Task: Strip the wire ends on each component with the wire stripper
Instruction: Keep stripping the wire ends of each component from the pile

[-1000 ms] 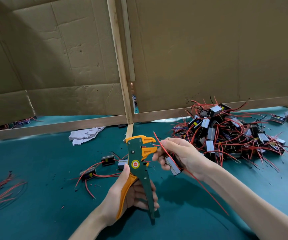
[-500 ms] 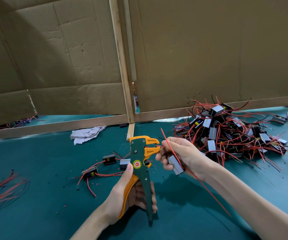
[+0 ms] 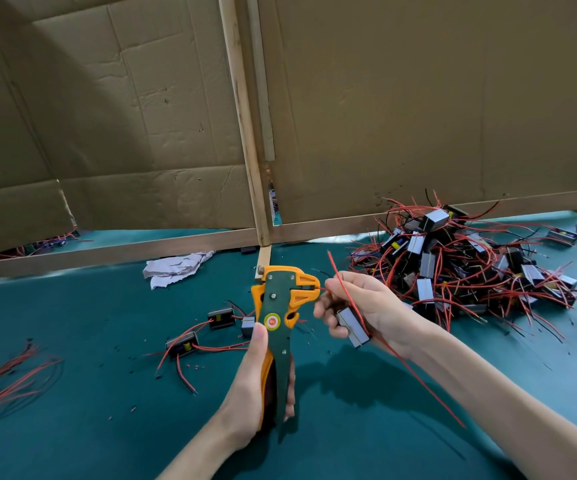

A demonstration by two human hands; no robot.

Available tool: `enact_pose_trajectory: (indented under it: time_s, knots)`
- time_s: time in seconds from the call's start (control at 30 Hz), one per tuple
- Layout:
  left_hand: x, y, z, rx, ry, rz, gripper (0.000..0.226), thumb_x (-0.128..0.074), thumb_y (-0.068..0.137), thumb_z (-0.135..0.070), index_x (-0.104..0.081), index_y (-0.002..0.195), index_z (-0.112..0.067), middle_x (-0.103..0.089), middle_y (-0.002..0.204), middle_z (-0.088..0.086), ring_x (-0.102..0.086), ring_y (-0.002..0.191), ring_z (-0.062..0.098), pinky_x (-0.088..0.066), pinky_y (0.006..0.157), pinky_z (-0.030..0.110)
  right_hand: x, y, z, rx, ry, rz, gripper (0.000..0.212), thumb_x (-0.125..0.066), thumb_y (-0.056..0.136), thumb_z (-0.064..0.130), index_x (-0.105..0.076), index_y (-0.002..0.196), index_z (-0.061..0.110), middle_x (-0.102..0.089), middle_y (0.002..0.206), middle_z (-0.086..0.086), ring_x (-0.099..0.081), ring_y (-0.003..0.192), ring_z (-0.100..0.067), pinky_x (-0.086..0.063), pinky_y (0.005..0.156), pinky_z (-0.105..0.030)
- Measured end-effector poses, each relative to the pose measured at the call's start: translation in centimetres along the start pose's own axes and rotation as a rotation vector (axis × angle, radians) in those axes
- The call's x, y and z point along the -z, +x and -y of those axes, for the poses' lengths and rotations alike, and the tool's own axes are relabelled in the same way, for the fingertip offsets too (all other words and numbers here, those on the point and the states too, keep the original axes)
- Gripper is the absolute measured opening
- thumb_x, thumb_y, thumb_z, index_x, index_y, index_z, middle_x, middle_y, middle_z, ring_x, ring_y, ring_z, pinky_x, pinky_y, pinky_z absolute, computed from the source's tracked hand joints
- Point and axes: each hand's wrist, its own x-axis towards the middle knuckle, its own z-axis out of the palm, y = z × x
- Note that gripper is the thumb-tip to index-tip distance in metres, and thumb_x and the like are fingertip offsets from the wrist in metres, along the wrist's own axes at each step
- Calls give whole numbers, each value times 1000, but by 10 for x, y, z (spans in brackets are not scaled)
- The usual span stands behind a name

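My left hand [image 3: 250, 393] grips the handles of the green and orange wire stripper [image 3: 280, 317], which stands upright with its jaws pointing right; the handles are squeezed together. My right hand [image 3: 359, 306] holds a small grey component [image 3: 352, 327] and pinches one of its red wires, whose end sits in the stripper's jaws. Another red wire [image 3: 404, 362] of that component trails down over my right forearm, and a third sticks up past my fingers.
A big pile of components with red wires [image 3: 467, 268] lies at the right on the green mat [image 3: 89, 427]. Three components [image 3: 183, 342] lie left of the stripper. Loose red wires [image 3: 6, 375] lie at far left. Crumpled paper [image 3: 176, 268] and cardboard walls [image 3: 418, 98] stand behind.
The stripper's handles have closed together in my left hand. The wire end held by my right hand has gone into the jaws.
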Motion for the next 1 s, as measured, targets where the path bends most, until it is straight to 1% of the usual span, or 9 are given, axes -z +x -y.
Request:
enact_pose_trajectory:
  time_s: [0.13, 0.33, 0.53, 0.6, 0.67, 0.77, 0.87, 0.93, 1.0]
  knots:
    - [1, 2, -8, -41, -81, 117, 85, -27, 83, -74, -66, 88, 1, -65, 83, 26, -66, 78, 39, -55, 69, 41, 2, 0, 3, 28, 12, 2, 22, -42, 102, 14, -38, 80, 11, -64, 71, -17, -52, 54, -20, -42, 45, -24]
    - [2, 6, -5, -155, -129, -38, 83, -24, 81, -66, -63, 95, 6, -66, 88, 30, -67, 82, 42, -57, 72, 46, 9, 0, 24, 165, -285, -129, 24, -44, 103, 18, -45, 82, 6, -67, 72, -13, -51, 56, -26, -39, 50, -33]
    - [14, 13, -5, -301, -148, -230, 82, -27, 82, -67, -64, 97, 5, -67, 90, 30, -68, 83, 43, -57, 68, 39, 63, 36, 101, 520, -613, -705, 19, -40, 105, 20, -46, 87, 15, -70, 77, -4, -49, 47, -13, -42, 44, -27]
    - [19, 17, -4, -341, -158, -279, 83, -26, 84, -66, -63, 99, 7, -67, 91, 30, -68, 84, 43, -58, 68, 40, 95, 53, 115, 513, -771, -875, 16, -39, 104, 21, -48, 95, 11, -69, 98, -15, -55, 66, -17, -45, 61, -33]
    - [24, 20, -5, -373, -167, -317, 82, -25, 85, -66, -63, 97, 6, -68, 90, 28, -68, 83, 42, -59, 68, 40, 125, 64, 116, 283, -1032, -943, 23, -37, 104, 19, -48, 112, 0, -58, 119, -24, -54, 100, -33, -45, 85, -43]
    - [31, 22, -8, -417, -182, -371, 80, -26, 84, -66, -62, 96, 5, -70, 90, 26, -69, 82, 38, -59, 68, 39, 142, 73, 104, -140, -1334, -1010, 46, -39, 102, 20, -32, 136, -10, -27, 147, -31, -22, 138, -44, -20, 112, -58]
    - [35, 24, -9, -445, -190, -410, 80, -25, 85, -66, -61, 95, 5, -71, 85, 22, -70, 80, 34, -60, 66, 37, 111, 70, 84, 90, -1559, -1167, 68, -49, 91, 10, -15, 146, -12, 0, 156, -32, 4, 146, -44, 6, 113, -62]
    - [36, 24, -8, -439, -210, -421, 80, -25, 85, -66, -61, 95, 5, -71, 83, 21, -71, 78, 32, -59, 62, 35, 74, 64, 61, 449, -1699, -1045, 67, -51, 83, 2, -25, 144, -10, -14, 153, -34, -11, 144, -48, 0, 115, -59]
    - [36, 25, -8, -433, -224, -433, 80, -27, 83, -67, -61, 96, 4, -71, 83, 21, -71, 77, 31, -58, 60, 35, 29, 58, 34, 575, -1658, -642, 56, -49, 79, -3, -44, 135, -3, -35, 142, -27, -34, 130, -43, -25, 112, -54]
